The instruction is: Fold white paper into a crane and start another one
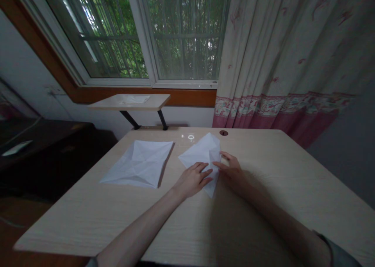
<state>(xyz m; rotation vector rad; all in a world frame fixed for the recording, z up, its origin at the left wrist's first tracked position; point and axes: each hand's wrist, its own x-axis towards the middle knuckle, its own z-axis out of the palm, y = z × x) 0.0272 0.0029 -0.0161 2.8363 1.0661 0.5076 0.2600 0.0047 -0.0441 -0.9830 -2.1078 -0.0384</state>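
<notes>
A partly folded sheet of white paper [202, 152] lies on the table, with one corner pointing away from me and another towards me. My left hand [191, 179] rests flat on its lower part, fingers spread. At the right edge of this sheet is my right hand [233, 171], with one fingertip over the paper and another against its edge higher up. The right hand's remaining fingers are partly hidden beneath it. To the left, a second white sheet [139, 165], marked with crossing creases, lies apart from both hands.
The pale wooden table [278, 189] spreads out around my arms. At its far left stands a raised shelf [111, 101] on black legs, bearing a white sheet. A round cable hole [224, 133] sits near the far edge. Behind are a barred window and a curtain [263, 64].
</notes>
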